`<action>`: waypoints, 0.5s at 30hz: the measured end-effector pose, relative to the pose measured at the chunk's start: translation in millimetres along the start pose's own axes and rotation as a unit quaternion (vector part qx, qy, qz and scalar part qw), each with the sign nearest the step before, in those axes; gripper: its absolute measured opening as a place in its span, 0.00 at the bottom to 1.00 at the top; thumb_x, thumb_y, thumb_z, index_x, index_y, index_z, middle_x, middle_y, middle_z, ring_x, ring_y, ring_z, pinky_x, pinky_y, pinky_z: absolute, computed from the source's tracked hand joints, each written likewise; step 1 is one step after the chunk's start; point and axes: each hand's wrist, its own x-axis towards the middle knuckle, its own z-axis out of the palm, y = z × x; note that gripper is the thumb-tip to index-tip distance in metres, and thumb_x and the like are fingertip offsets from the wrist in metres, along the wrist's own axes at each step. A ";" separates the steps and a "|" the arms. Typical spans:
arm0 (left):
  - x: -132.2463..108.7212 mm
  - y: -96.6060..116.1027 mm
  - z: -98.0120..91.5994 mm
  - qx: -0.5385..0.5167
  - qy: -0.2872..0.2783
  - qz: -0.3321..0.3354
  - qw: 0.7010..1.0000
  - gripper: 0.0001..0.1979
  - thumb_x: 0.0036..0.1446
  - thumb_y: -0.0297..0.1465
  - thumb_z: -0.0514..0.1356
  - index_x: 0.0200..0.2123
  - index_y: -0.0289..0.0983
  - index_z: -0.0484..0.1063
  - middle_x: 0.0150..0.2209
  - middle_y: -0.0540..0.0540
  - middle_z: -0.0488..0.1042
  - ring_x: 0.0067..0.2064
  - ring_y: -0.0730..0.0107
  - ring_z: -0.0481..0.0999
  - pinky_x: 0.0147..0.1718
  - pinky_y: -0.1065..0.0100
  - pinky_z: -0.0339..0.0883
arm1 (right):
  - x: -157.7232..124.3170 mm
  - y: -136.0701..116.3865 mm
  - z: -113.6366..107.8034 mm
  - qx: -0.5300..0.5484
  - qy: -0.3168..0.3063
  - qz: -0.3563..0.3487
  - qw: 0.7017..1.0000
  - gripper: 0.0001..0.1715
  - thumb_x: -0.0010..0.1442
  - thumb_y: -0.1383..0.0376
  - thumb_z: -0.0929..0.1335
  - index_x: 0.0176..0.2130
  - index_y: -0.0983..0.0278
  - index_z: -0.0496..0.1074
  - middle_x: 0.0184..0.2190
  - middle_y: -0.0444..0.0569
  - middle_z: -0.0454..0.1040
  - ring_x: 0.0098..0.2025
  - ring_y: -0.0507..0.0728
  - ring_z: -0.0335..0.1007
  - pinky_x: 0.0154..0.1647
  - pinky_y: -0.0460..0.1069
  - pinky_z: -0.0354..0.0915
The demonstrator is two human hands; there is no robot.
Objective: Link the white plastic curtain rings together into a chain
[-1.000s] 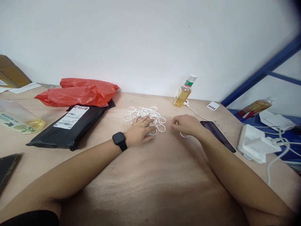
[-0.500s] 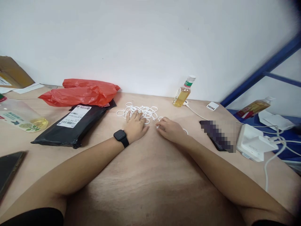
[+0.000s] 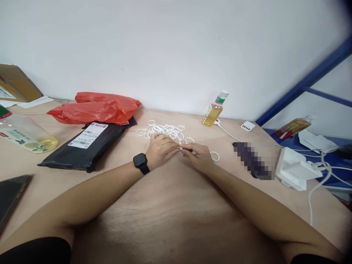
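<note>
Left hand (image 3: 161,149) and right hand (image 3: 196,154) share a narrow fingertip grip on one small white ring (image 3: 180,148) at frame centre; judged risk: slippage into the ring pile (image 3: 165,130).

A pixelated patch hides the dark device (image 3: 251,160), the phone (image 3: 11,196) runs off the left edge, and whatever the fingertips (image 3: 179,148) pinch is perhaps a ring, too small to tell.

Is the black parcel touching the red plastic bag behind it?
Touching. The head view shows the red plastic bag lying over the far end of the black parcel, with no gap between them.
</note>
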 end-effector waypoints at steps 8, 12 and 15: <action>0.6 -1.2 0.3 -0.022 0.013 0.024 0.999 0.09 0.66 0.37 0.58 0.38 0.42 0.78 0.36 0.50 0.82 0.41 0.68 0.76 0.46 0.58 0.56 | 0.4 -2.8 -1.8 0.028 0.018 0.015 0.999 0.09 0.64 0.60 0.69 0.41 0.59 0.79 0.32 0.46 0.81 0.30 0.52 0.75 0.34 0.47 0.70; 1.6 0.1 -1.0 -0.036 -0.006 0.029 0.999 0.12 0.66 0.38 0.57 0.37 0.42 0.78 0.35 0.49 0.82 0.41 0.68 0.75 0.45 0.59 0.57 | -1.2 -2.0 -3.8 0.056 -0.004 0.041 0.998 0.11 0.64 0.58 0.68 0.38 0.60 0.78 0.27 0.45 0.78 0.28 0.52 0.74 0.32 0.48 0.69; 2.1 1.2 -1.5 -0.040 -0.006 0.039 0.998 0.11 0.66 0.37 0.57 0.37 0.41 0.78 0.35 0.49 0.81 0.41 0.68 0.75 0.45 0.60 0.57 | -2.7 -3.4 -3.4 0.087 -0.022 0.057 0.994 0.12 0.65 0.58 0.67 0.37 0.61 0.77 0.26 0.45 0.77 0.28 0.52 0.73 0.31 0.47 0.68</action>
